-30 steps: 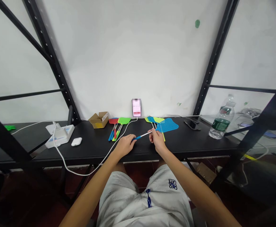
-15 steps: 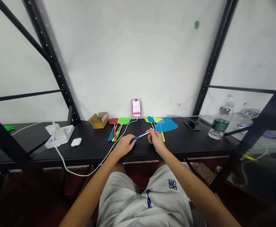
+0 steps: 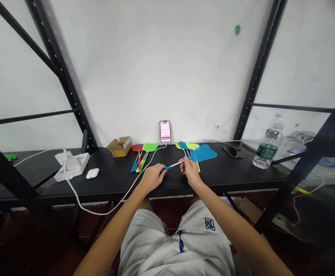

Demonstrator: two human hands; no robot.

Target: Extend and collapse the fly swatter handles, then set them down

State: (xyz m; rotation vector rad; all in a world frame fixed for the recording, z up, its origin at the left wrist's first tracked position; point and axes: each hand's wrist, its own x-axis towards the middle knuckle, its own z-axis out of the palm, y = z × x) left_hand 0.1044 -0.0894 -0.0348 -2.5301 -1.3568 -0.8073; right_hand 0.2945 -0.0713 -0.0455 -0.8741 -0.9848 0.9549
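A blue fly swatter (image 3: 204,153) with a metal shaft lies slantwise between my two hands, its mesh head to the right. My left hand (image 3: 153,176) is closed round the blue handle end. Near the head, my right hand (image 3: 189,168) pinches the shaft. Behind my left hand lies a group of swatters, with a red one (image 3: 137,147) and a green one (image 3: 150,147) on top. Behind my right hand rests another group with yellow-green (image 3: 192,146) and blue heads, partly hidden by the held swatter.
On the black table (image 3: 110,186) are an open cardboard box (image 3: 119,148), a white case (image 3: 92,173), a power strip (image 3: 74,166) and a dark phone (image 3: 233,151). A lit phone (image 3: 165,132) leans on the wall. Bottles (image 3: 266,151) stand right. A white cable (image 3: 127,193) crosses the table edge.
The held swatter and both hands have shifted very slightly to the right. Both hands keep their hold.
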